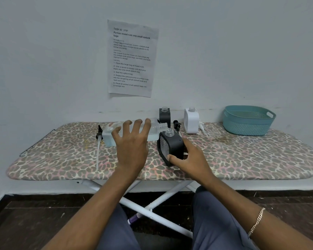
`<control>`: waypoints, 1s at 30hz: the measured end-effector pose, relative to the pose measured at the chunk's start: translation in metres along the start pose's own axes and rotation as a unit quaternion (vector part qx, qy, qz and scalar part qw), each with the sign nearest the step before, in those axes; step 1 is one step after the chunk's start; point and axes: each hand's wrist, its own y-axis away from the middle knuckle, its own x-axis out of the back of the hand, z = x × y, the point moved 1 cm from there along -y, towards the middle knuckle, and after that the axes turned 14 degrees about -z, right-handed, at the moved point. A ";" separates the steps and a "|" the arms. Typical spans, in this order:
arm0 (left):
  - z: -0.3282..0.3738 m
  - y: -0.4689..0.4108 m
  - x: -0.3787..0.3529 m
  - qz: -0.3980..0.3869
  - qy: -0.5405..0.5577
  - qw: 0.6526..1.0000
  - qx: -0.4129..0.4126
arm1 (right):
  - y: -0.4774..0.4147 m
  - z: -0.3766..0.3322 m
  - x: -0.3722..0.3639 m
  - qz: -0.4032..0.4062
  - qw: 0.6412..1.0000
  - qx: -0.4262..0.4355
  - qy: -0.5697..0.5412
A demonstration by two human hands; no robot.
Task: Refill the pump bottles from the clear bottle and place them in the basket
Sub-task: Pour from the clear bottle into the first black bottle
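A leopard-print ironing board [61,159] carries everything. At its far right end sits a teal basket [248,127]. Along the back edge stand a white bottle [191,121] and a black bottle [164,116], both uncapped, with a white pump [202,127] and a black pump [176,123] lying beside them. A long-tubed pump [98,135] lies at the left. A second black bottle [173,145] tilts mid-board.

Three pump bottles: front black bottle [176,147], rear black bottle [164,117], white bottle [191,121] at one o'clock. Three loose pumps: left pump [99,133] at nine, black pump [176,123], white pump [202,126]. One clear bottle [107,136], one basket [248,127].
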 end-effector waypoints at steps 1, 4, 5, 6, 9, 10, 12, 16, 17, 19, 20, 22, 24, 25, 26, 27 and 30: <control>0.000 0.000 0.000 0.000 -0.001 1.000 0.000 | 0.000 0.001 0.000 0.000 1.000 0.001 0.001; 0.000 0.000 0.000 0.003 -0.001 1.000 0.000 | -0.001 0.001 0.000 -0.001 1.000 0.002 0.004; 0.000 0.000 0.000 0.003 0.000 1.000 -0.001 | -0.001 0.001 0.000 0.000 1.000 0.002 0.005; 0.000 0.000 -0.001 0.003 0.000 1.000 -0.001 | -0.001 0.000 0.000 0.000 1.000 0.001 0.005; 0.000 0.000 -0.001 0.003 0.000 1.000 0.000 | 0.000 -0.002 0.001 0.001 1.000 -0.002 0.006; -0.001 0.000 -0.002 0.004 0.000 1.000 0.000 | 0.001 -0.002 0.001 0.002 1.000 -0.003 0.007; 0.000 0.000 -0.002 0.005 0.001 1.000 0.000 | 0.001 -0.003 0.002 0.002 1.000 -0.003 0.006; 0.000 0.000 -0.001 0.005 0.004 1.000 -0.001 | 0.001 -0.003 0.002 0.000 1.000 0.001 0.002; 0.000 0.000 -0.001 0.005 0.004 1.000 -0.001 | 0.001 -0.003 0.003 0.000 1.000 0.002 0.001; 0.000 0.000 -0.001 0.006 0.004 1.000 -0.001 | 0.002 -0.004 0.003 -0.001 1.000 0.005 -0.001; 0.000 0.000 -0.001 0.006 0.003 1.000 -0.001 | 0.002 -0.004 0.003 0.000 1.000 0.007 -0.003; 0.000 0.000 -0.002 0.007 0.000 1.000 -0.001 | 0.002 -0.004 0.003 0.001 1.000 0.008 -0.005; 0.000 0.000 -0.002 0.009 -0.002 1.000 -0.002 | 0.002 -0.004 0.003 0.000 1.000 0.009 -0.008; 0.000 0.000 -0.002 0.010 -0.002 1.000 -0.003 | 0.001 -0.004 0.003 -0.001 1.000 0.009 -0.010; 0.000 0.000 -0.002 0.010 -0.002 1.000 -0.003 | 0.001 -0.003 0.003 -0.001 1.000 0.010 -0.011; 0.001 0.000 -0.002 0.010 -0.002 1.000 -0.003 | 0.001 -0.003 0.003 0.000 1.000 0.010 -0.010; 0.001 0.000 -0.001 0.006 -0.002 1.000 -0.002 | 0.001 -0.002 0.002 -0.001 1.000 0.012 -0.010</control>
